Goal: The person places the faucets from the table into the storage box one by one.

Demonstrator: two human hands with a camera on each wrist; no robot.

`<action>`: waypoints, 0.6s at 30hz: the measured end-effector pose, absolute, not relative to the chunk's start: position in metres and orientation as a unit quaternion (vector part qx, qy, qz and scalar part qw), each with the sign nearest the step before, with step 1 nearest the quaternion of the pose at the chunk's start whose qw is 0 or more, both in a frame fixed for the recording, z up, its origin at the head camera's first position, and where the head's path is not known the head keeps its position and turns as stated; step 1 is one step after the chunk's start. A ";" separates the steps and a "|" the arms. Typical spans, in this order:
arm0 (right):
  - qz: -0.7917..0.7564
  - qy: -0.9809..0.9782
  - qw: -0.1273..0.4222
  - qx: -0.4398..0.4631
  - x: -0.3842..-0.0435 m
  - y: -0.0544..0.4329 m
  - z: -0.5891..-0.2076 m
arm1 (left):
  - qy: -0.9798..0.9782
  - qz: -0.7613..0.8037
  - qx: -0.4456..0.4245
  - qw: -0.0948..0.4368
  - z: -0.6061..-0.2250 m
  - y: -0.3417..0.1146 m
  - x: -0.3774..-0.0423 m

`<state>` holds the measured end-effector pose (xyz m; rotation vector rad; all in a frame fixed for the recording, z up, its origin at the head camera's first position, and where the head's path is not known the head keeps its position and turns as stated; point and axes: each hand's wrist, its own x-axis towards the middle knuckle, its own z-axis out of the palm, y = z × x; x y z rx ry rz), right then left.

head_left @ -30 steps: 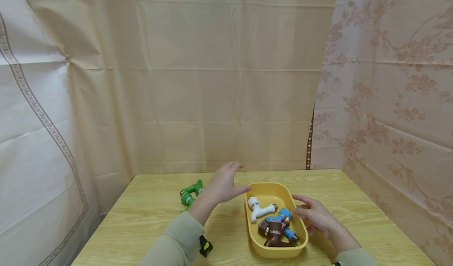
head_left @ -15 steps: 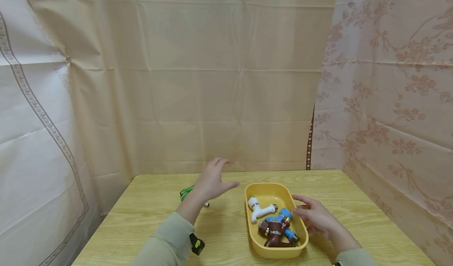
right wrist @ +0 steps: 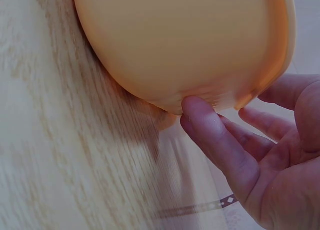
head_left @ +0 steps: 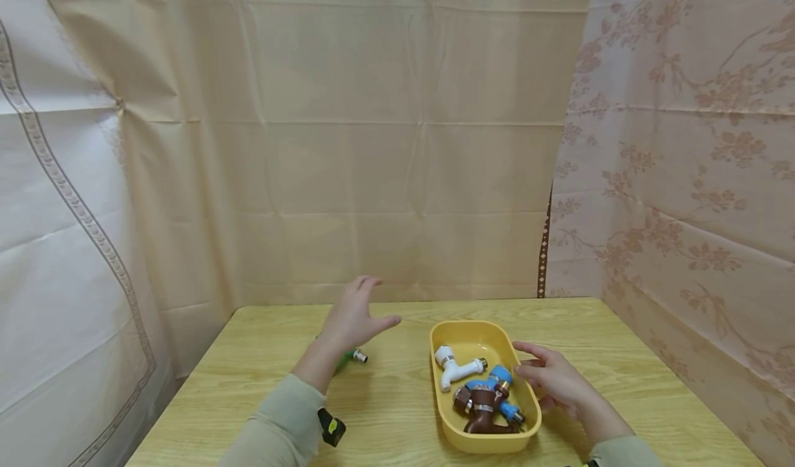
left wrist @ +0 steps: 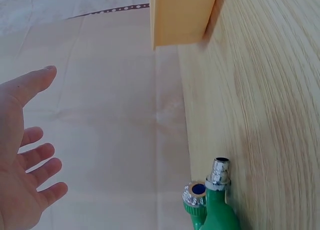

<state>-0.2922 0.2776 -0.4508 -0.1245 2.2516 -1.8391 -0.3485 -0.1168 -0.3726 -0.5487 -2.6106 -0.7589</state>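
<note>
My left hand (head_left: 350,322) is raised over the left part of the table, fingers spread and thumb held apart, with nothing in it. Below it lie green plastic taps (left wrist: 218,217) with metal threaded ends, mostly hidden by the hand and forearm in the head view. A yellow plastic tub (head_left: 487,445) stands right of the middle. Inside it lie a white tap (head_left: 458,372), a blue tap (head_left: 512,412) and a brown tap (head_left: 481,420) partly over the blue one. On the tub's right side rests my right hand (head_left: 559,386), loosely bent fingertips against the outer wall.
The wood-grain table (head_left: 397,412) carries these things. Behind it hangs a beige cloth (head_left: 373,163), with a flowered cloth (head_left: 695,177) on the right and a pale cloth (head_left: 62,260) on the left. A black strap piece (head_left: 332,427) sits at the left wrist.
My left hand has moved left, away from the tub's edge, and now covers most of the green taps. The right hand and the tub have stayed in place.
</note>
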 end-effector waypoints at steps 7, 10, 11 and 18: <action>-0.628 0.769 0.113 -0.043 -0.293 0.277 -0.452 | -0.924 -0.280 -0.183 0.184 -0.378 -0.130 -0.352; -0.629 0.768 0.113 -0.041 -0.293 0.277 -0.452 | -0.927 -0.282 -0.174 0.176 -0.380 -0.136 -0.354; -0.629 0.768 0.114 -0.040 -0.293 0.277 -0.452 | -0.928 -0.283 -0.171 0.174 -0.380 -0.138 -0.354; -0.628 0.768 0.115 -0.038 -0.293 0.276 -0.451 | -0.933 -0.279 -0.155 0.164 -0.384 -0.151 -0.355</action>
